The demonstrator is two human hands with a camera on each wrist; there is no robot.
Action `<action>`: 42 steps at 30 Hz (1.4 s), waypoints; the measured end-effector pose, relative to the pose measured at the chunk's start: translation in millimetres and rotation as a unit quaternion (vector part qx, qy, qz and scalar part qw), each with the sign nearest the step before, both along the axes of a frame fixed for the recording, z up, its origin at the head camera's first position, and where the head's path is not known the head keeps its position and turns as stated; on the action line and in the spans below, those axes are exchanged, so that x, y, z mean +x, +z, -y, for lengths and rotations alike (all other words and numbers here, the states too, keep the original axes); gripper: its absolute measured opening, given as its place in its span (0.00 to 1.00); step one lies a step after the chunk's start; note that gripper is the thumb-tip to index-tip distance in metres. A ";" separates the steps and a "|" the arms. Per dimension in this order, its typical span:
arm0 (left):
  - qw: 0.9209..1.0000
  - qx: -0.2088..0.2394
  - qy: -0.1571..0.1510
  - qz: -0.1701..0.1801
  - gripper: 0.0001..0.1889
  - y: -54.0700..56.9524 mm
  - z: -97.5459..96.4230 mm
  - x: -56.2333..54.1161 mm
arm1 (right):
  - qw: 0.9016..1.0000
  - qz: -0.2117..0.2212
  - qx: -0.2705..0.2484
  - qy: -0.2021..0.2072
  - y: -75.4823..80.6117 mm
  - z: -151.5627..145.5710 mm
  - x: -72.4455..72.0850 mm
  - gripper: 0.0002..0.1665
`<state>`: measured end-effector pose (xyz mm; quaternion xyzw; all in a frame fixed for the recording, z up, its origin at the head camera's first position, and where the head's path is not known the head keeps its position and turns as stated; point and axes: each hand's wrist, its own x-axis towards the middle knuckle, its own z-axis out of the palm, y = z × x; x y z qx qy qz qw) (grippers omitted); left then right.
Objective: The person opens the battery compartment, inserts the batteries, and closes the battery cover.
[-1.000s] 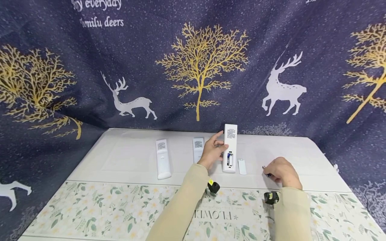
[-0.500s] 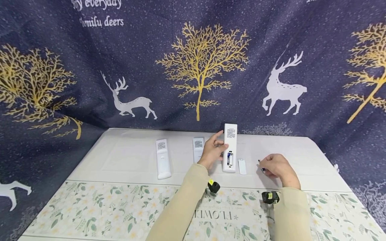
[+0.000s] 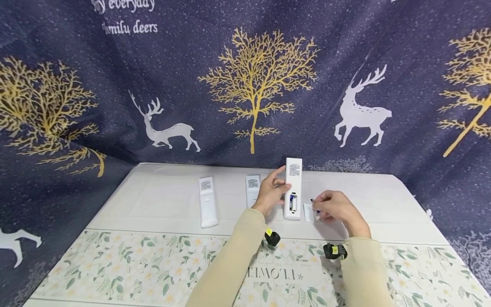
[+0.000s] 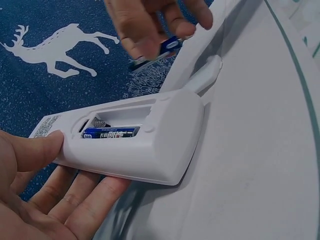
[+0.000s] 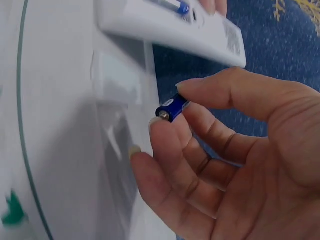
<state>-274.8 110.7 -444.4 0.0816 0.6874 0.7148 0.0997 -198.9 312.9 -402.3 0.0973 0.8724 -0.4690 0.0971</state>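
My left hand [image 3: 270, 192] holds a white remote control [image 3: 293, 181] by its side, its back turned up and the battery compartment uncovered. In the left wrist view one blue battery [image 4: 110, 132] lies in the compartment, and the slot beside it with a spring is bare. My right hand [image 3: 337, 208] pinches a second blue battery [image 5: 172, 107] between thumb and fingers, to the right of the remote. Below that hand lies the white battery cover [image 3: 308, 213] on the table, partly behind the fingers.
Two more remotes lie face down to the left: a white remote [image 3: 208, 202] and a pale blue remote [image 3: 252, 189], the latter partly covered by my left hand. A dark cloth [image 3: 172, 85] with deer and trees hangs behind the table [image 3: 161, 204].
My right hand has moved left with the battery, from the table's right part to above the battery cover. The left hand and the remote have stayed in place.
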 end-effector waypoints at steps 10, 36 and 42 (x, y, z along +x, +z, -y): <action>1.000 0.000 -0.001 -0.003 0.34 -0.3 -0.7 0.4 | 0.999 -0.002 -0.004 0.035 4.0 23.4 -4.9 0.13; 1.000 -0.004 0.000 -0.007 0.34 -2.1 0.6 -0.7 | 0.996 -0.055 0.046 0.056 -5.8 47.9 -11.0 0.06; 1.000 -0.002 0.001 -0.006 0.34 -1.9 1.3 -0.9 | 0.985 -0.111 0.051 0.121 -9.3 38.9 -11.9 0.06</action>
